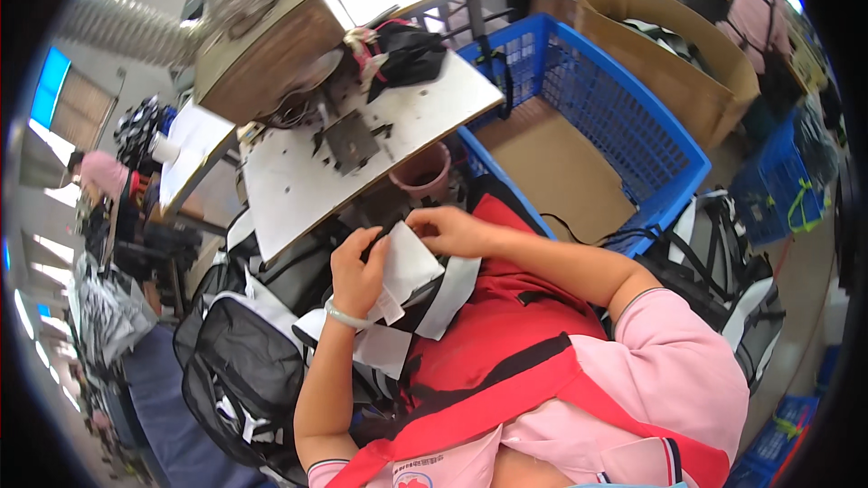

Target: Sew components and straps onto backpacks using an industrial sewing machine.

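Above my lap, a white and black fabric piece [411, 264] is held up between my two hands, a small white tag hanging at its lower edge. My left hand [355, 269], with a pale bangle at the wrist, grips its left side with thumb and curled fingers. At the upper corner my right hand [445, 231] pinches the edge; the fingertips partly hide what lies between them. More white and black fabric drapes below, over my red apron [506, 307].
In front stands a white worktable [294, 194] with a machine [267, 45] and dark scraps. A blue crate [669, 163] with cardboard inside is at the right, a cardboard box [723, 81] behind it. Black and grey bags [244, 343] pile at my left. A pink bin [423, 172] sits under the table.
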The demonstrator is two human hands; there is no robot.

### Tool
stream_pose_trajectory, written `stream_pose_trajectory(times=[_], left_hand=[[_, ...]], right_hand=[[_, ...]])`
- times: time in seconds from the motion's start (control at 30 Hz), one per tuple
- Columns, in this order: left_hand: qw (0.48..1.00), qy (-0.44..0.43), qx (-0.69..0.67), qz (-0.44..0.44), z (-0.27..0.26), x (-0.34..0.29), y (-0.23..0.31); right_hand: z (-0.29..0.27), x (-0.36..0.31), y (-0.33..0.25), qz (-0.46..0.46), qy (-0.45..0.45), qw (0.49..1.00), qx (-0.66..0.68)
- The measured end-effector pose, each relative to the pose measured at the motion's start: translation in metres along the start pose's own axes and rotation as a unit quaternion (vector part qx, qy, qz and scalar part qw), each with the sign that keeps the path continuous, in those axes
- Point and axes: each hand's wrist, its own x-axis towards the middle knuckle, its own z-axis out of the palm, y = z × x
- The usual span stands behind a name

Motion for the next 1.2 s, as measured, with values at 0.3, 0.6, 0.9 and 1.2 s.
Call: stream_pose_trajectory(times=[0.3, 0.6, 0.9, 1.2], left_hand=[[0.992, 0.011, -0.109, -0.064, -0.029, 0.025, -0.012], [0.995, -0.045, -0.087, -0.001, -0.04, 0.073, -0.037], [0.985, -0.064, -0.155, -0.035, -0.03, 0.092, -0.051], [0.985, 0.005, -0.163, -0.062, -0.05, 0.138, -0.069]], right_hand=[[-0.041, 0.063, -0.076, -0.014, -0.029, 0.997, -0.067], [-0.04, 0.111, -0.077, -0.005, -0.035, 0.984, -0.173], [-0.046, 0.134, -0.069, -0.009, -0.05, 0.981, -0.189], [-0.058, 0.177, -0.049, 0.045, -0.052, 0.998, -0.009]])
